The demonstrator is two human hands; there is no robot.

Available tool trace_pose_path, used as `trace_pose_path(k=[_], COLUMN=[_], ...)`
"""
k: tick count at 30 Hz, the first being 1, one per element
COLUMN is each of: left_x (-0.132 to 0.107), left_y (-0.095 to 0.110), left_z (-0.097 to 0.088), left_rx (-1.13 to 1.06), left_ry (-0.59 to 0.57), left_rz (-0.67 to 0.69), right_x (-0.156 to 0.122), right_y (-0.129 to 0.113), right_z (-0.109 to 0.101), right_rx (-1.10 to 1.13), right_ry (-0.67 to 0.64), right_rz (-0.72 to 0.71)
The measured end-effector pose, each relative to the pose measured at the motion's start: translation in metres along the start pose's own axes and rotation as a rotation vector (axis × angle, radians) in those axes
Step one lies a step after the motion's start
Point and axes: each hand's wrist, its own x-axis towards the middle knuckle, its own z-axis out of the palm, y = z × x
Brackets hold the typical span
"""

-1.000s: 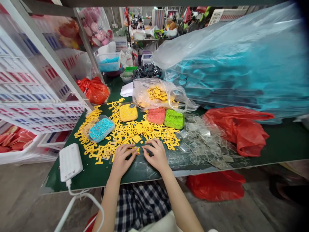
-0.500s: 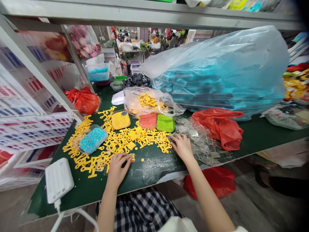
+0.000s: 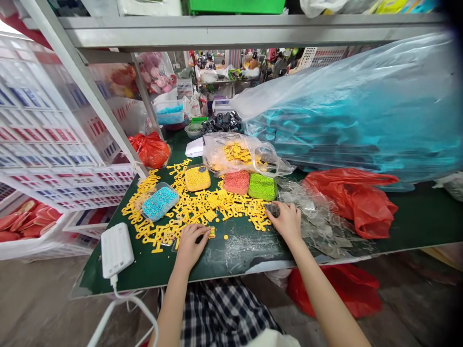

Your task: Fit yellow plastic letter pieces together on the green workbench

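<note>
My left hand (image 3: 191, 246) rests low over the green table, its thumb and index finger pinched at a small yellow plastic piece (image 3: 211, 233). Farther right, my right hand (image 3: 288, 222) has its thumb and fingers closed on a small clear plastic piece (image 3: 273, 210). That hand is between a spread of yellow plastic parts (image 3: 197, 205) and a heap of clear flat plastic pieces (image 3: 314, 219). Beyond the hands stand shallow tubs of small beads: blue (image 3: 160, 202), yellow (image 3: 197, 178), red (image 3: 236, 182) and green (image 3: 262, 186). A loose yellow disc (image 3: 226, 237) lies between my hands.
A white power bank (image 3: 116, 250) with a cable lies at the left edge. Behind the tubs is a clear bag (image 3: 249, 154) of yellow parts. A red bag (image 3: 356, 200) and a huge bag of blue material (image 3: 354, 125) occupy the right. A shelf beam (image 3: 253, 36) crosses above.
The camera view has turned, so the scene sits farther right in the picture. Both hands stay at nearly the same table spots; the clear piece in my right hand shows more plainly.
</note>
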Motion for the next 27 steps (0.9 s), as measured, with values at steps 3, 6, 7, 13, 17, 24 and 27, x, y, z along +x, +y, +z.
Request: trace_pose_path(k=[3,6,7,13,17,24,27], left_x=[0.0,0.0,0.0,0.0,0.0,-0.003,-0.004], left_y=[0.0,0.0,0.0,0.001,0.004,0.009,0.009], left_z=[0.001,0.001,0.002,0.002,0.002,-0.002,-0.002], left_rx=[0.005,0.007,0.008,0.004,-0.003,-0.064,-0.096], left_ry=[-0.002,0.005,0.008,0.019,0.02,-0.054,-0.06], left_rz=[-0.004,0.0,0.001,-0.02,-0.02,-0.049,-0.06], right_x=[0.001,0.0,-0.002,-0.01,-0.02,-0.05,-0.057], right_y=[-0.001,-0.01,-0.015,-0.059,-0.093,-0.152,-0.164], right_z=[-0.006,-0.017,-0.02,-0.023,-0.016,-0.004,0.002], right_rx=[0.029,0.115,0.157,0.314,0.398,0.593,0.642], right_ry=[0.018,0.042,0.052,0.077,0.019,-0.094,-0.077], right_rz=[0.021,-0.024,-0.056,-0.219,-0.271,-0.258,-0.278])
